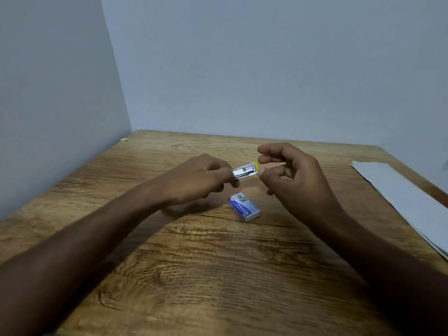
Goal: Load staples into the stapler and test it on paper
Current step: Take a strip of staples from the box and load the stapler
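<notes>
My left hand (201,178) grips a small metal stapler (244,171) with a yellow tip, held above the wooden table (194,263) with the tip pointing right. My right hand (293,175) hovers at the yellow end, thumb and forefinger curled close to it; whether they touch it or pinch anything is unclear. A small blue and white staple box (244,207) lies on the table just below the two hands. Sheets of white paper (407,197) lie at the right edge of the table.
The table stands in a corner, with grey walls close on the left (48,105) and behind (266,69). A tiny yellowish scrap (125,139) sits at the far left corner.
</notes>
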